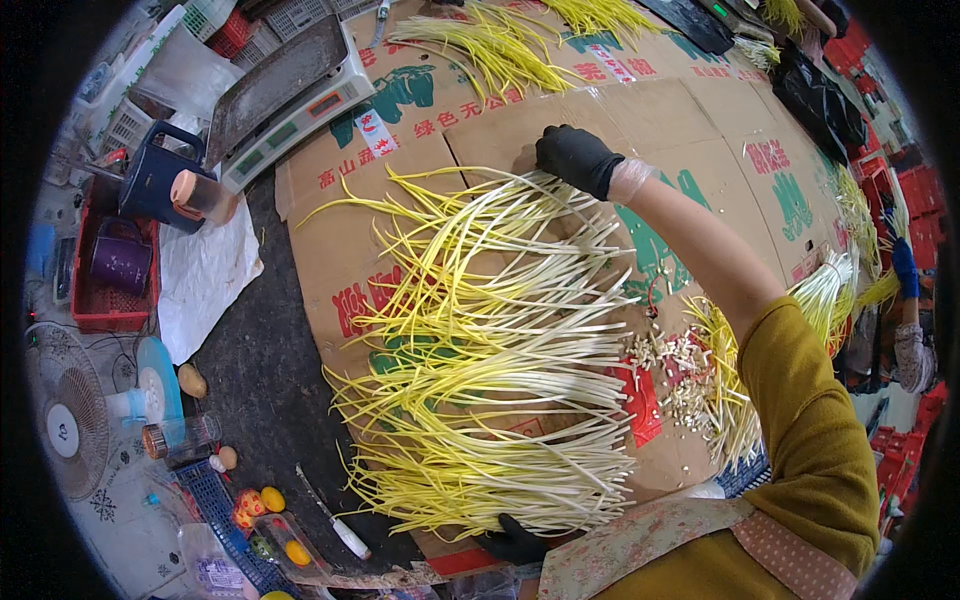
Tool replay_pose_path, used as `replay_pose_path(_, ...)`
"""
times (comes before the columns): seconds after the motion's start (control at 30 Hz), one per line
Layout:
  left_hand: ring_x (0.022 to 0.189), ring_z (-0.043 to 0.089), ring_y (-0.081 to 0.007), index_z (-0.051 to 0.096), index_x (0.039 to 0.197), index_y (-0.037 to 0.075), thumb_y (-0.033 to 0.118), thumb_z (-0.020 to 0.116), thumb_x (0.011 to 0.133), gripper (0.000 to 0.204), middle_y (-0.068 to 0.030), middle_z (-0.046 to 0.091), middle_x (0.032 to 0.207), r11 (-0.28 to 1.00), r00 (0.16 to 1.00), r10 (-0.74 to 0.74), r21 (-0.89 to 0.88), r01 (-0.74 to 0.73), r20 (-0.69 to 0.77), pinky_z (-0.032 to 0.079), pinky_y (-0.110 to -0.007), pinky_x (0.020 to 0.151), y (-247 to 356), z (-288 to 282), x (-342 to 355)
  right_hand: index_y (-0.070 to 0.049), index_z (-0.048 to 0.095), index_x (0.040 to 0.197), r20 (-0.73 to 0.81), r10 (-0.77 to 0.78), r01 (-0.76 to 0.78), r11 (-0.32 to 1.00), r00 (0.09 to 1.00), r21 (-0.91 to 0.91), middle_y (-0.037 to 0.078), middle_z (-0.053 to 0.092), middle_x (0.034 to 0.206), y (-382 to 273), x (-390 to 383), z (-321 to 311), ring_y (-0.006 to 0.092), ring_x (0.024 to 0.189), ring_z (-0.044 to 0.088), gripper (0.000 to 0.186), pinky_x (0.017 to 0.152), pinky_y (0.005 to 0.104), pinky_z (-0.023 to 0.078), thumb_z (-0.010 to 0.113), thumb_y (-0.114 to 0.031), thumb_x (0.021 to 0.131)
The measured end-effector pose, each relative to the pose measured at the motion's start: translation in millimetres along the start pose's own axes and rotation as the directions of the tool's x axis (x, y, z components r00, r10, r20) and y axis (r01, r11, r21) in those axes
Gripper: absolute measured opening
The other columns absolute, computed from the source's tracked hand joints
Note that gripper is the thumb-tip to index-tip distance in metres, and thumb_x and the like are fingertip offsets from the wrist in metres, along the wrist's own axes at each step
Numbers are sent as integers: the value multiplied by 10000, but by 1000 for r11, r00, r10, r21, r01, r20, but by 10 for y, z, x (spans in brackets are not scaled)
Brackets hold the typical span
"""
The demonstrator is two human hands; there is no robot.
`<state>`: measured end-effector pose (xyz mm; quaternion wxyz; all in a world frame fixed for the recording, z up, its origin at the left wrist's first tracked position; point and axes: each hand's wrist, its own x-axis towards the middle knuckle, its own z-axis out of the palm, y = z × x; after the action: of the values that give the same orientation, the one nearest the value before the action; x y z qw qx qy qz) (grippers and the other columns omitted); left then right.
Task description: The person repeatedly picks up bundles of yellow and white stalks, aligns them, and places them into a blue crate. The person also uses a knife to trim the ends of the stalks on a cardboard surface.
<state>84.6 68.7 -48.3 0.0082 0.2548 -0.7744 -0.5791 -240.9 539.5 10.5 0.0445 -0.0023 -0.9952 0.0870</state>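
A wide layer of long garlic shoots (480, 350), yellow at the left and white at the right, lies spread on flattened cardboard (640, 110). My right hand (580, 162), in a black glove, is at the far edge of the layer with its fingers curled against the topmost stalks. Whatever it grips is hidden under the glove. My left hand (512, 542), also black-gloved, touches the near edge of the layer. Its fingers look apart, though part of the hand is covered by the stalks and the apron. Short cut white ends (670, 365) are scattered to the right.
A scale (290, 100) stands at the far left. A white-handled knife (345, 535) lies near left by a blue basket (225, 520). More shoots (490, 50) lie at the back and others (730, 400) by my right arm. Another person's blue-gloved hand (905, 265) shows at the right.
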Motion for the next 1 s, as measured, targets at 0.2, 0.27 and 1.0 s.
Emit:
replay_pose_path(0.2,1116,491,-325,326,1308,-69,172,569,895,536,-253,425,1291,998,998,62,-17,-62,3,420,-404,935,-67,-14,-13,-69,590,886,16,6,-6,1000,1000,0,175,615,888,-179,-245,-78,360,819,614,134,695,441,502,540,-154,795)
replay_pose_path(0.27,1118,489,-324,332,1301,-68,168,567,896,525,-252,426,1288,998,999,41,38,-41,-24,419,-401,937,57,22,-15,-66,584,888,55,-6,5,1000,998,5,172,616,888,-244,-283,-102,358,821,614,135,695,441,500,540,-155,796)
replay_pose_path(1.0,1112,493,-315,307,1326,-64,181,561,900,553,-249,443,1277,998,997,57,20,-56,-57,414,-389,937,242,33,-27,-71,692,837,-86,246,-209,928,965,307,132,663,808,255,-878,-109,317,762,630,157,699,371,501,632,-167,728)
